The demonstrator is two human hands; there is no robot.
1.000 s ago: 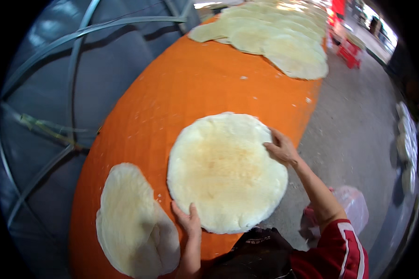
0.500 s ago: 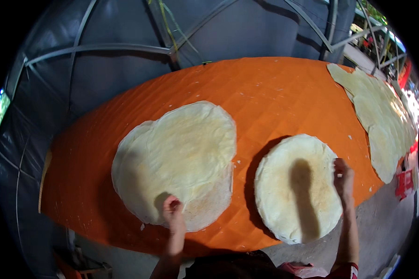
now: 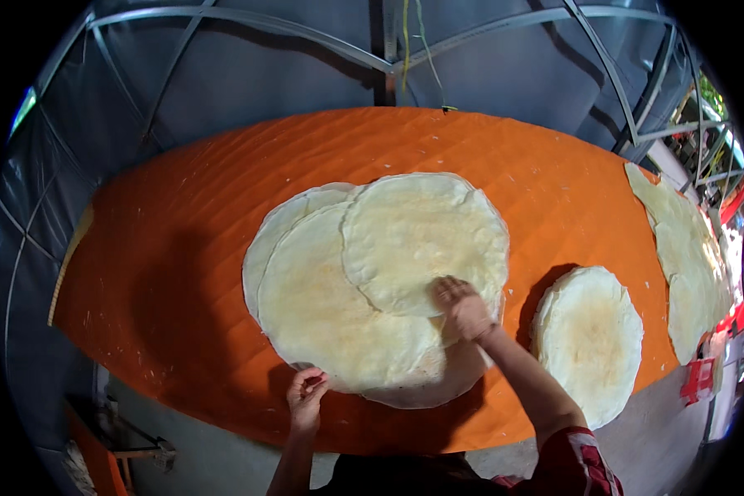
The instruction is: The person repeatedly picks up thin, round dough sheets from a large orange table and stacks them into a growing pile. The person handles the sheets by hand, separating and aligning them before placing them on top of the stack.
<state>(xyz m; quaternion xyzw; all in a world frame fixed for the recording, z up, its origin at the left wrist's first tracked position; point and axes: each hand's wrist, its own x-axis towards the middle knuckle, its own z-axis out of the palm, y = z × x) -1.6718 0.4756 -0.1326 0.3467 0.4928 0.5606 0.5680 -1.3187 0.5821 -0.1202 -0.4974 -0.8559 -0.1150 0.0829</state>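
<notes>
Several thin, pale round sheets (image 3: 322, 289) overlap in the middle of the orange covered table (image 3: 165, 182), with a smaller round one (image 3: 422, 223) lying uppermost at the upper right. My right hand (image 3: 459, 307), slightly blurred, lies on that upper sheet with its fingers extended. At the lower left edge of the group, my left hand (image 3: 304, 388) has its fingers curled together; whether they grip an edge is unclear. A thick round stack of pale sheets (image 3: 589, 347) sits to the right of my right forearm.
More overlapping sheets (image 3: 682, 273) cover the table's right end. Behind the table stand a grey tarp wall (image 3: 289, 74) and metal frame bars (image 3: 612, 58). A red plastic item (image 3: 698, 380) is below at the right, and an orange board (image 3: 95, 450) at the lower left.
The view has swung round to face the wall. My right hand has moved leftward from the thick stack onto the middle sheets, where another round sheet now lies on top.
</notes>
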